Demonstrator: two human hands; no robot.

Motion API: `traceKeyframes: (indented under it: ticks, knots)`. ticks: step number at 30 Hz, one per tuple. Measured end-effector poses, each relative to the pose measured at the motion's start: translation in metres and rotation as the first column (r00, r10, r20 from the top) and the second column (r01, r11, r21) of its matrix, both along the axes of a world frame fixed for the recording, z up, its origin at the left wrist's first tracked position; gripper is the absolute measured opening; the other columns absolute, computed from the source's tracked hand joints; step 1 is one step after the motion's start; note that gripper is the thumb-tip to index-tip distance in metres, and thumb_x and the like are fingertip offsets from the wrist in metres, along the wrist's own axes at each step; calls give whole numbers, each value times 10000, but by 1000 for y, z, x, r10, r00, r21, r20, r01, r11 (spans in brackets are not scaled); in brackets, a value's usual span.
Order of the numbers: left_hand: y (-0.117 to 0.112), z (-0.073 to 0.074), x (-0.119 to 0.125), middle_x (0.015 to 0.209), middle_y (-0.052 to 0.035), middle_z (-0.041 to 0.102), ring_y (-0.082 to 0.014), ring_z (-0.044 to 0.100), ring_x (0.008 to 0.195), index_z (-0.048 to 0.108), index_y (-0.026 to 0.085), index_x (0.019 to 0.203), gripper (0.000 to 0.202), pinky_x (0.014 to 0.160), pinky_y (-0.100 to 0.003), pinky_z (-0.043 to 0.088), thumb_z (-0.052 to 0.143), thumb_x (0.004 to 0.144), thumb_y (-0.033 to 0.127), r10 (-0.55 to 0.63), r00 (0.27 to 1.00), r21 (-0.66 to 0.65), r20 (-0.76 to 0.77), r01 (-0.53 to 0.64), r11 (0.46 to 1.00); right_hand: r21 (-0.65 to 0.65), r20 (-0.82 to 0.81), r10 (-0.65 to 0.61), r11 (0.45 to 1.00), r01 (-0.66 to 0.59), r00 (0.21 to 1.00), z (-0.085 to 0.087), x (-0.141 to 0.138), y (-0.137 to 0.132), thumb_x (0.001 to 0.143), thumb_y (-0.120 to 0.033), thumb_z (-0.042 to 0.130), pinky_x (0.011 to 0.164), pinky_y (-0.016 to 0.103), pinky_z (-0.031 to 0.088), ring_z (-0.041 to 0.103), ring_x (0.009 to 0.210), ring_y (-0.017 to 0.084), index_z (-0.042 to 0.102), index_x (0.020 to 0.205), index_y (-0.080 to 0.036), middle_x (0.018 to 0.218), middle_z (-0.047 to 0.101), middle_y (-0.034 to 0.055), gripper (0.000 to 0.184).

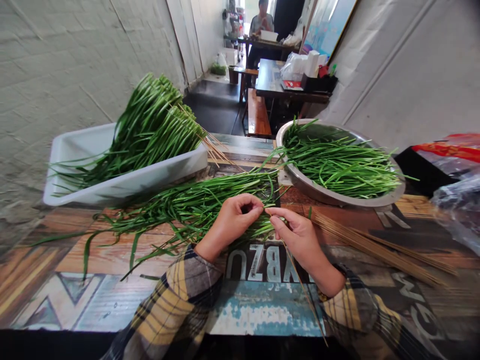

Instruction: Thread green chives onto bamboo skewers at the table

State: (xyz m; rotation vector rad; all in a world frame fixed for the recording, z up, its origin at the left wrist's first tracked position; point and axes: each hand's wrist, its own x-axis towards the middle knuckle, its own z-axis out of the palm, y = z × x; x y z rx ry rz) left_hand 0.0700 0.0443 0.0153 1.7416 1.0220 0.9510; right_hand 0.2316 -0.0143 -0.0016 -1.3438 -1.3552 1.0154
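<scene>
My right hand [300, 240] pinches a thin bamboo skewer [304, 290], which slants down toward the table's front edge. It looks like there may be more than one stick. Thumb and forefinger of my left hand [233, 222] are closed near the skewer's upper end, almost meeting my right fingertips; what lies in that pinch is too small to make out. Behind and below both hands spreads a loose pile of garlic chives [180, 200], pale stem ends to the right, leaf tips to the left. A bundle of bamboo skewers [375, 247] lies right of my right hand.
At left, a white plastic tray [168, 172] holds skewered chives [161, 130], sticks poking out rightward. A metal bowl [318, 192] of loose chives stands at right, near plastic bags [463, 200]. Farther back are a bench [258, 112], another table [268, 75] and a seated person [261, 25].
</scene>
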Motion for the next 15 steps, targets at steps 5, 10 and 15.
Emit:
traceKeyframes:
  ticks: [5,10,15]
  knots:
    - [0,0,-1,717,-23,657,-122,580,676,663,120,740,113,649,-225,452,591,789,193,-3,1000,-13,11,3,1000,26,4,-1,1000,1,1000,-1,0,0,851,-329,586,464,220,453,552,491,91,717,1032,-193,838,696,27,263]
    - [-1,0,0,725,-28,666,-124,587,675,667,122,746,113,650,-231,458,597,789,200,-1,1000,-16,5,1,1000,39,2,2,999,-3,1000,-2,0,0,858,-325,587,471,223,456,552,501,90,717,1029,-202,875,692,32,248]
    - [-1,-1,0,717,-26,670,-125,588,668,671,129,736,115,642,-228,461,599,785,204,-4,1000,-5,13,4,1000,62,22,6,998,-7,1000,-3,1,1,864,-322,586,480,229,446,543,503,92,716,1015,-199,812,667,21,234]
